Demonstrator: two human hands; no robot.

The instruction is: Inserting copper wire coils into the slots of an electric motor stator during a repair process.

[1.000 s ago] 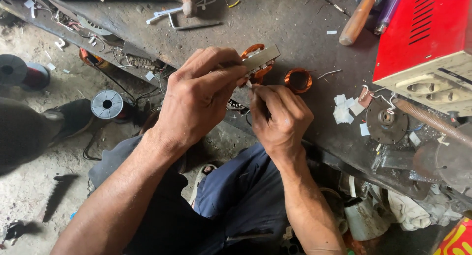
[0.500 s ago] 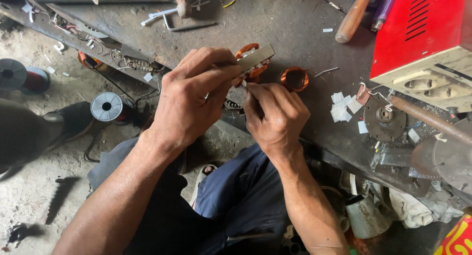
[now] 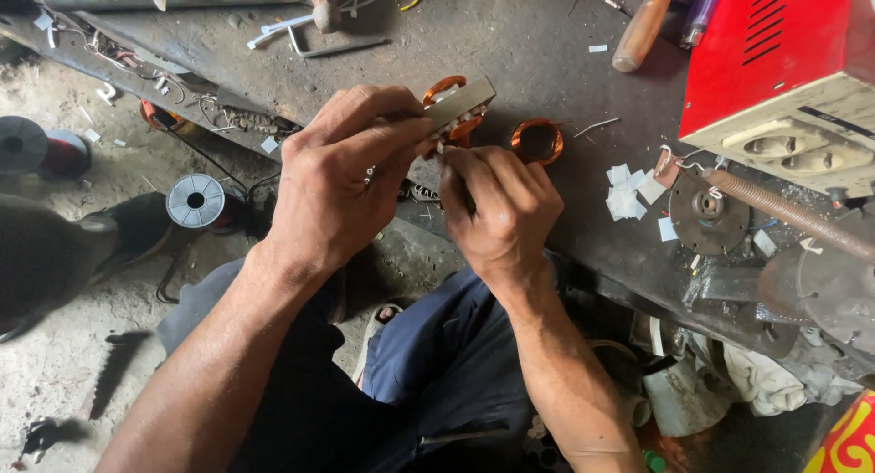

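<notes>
My left hand [image 3: 342, 177] grips a small grey metal block with copper wire coils [image 3: 458, 104] just above the dark, dirty bench [image 3: 510, 35]. My right hand [image 3: 497, 209] is right beside it, fingers pinched at the underside of the same part, where thin white pieces stick out. A second round copper coil [image 3: 537, 140] lies on the bench just right of the hands. Most of the held part is hidden behind my fingers.
A red box with a socket panel [image 3: 775, 81] stands at the right, a coiled spring rod [image 3: 784, 213] and metal discs [image 3: 706, 209] below it. White paper scraps [image 3: 629, 189], a wooden handle [image 3: 643, 22] and wire spools [image 3: 194, 200] lie about. My knees are below.
Both hands have shifted slightly down and left in view, staying closed on the part. The right fingers have moved a little against its underside.
</notes>
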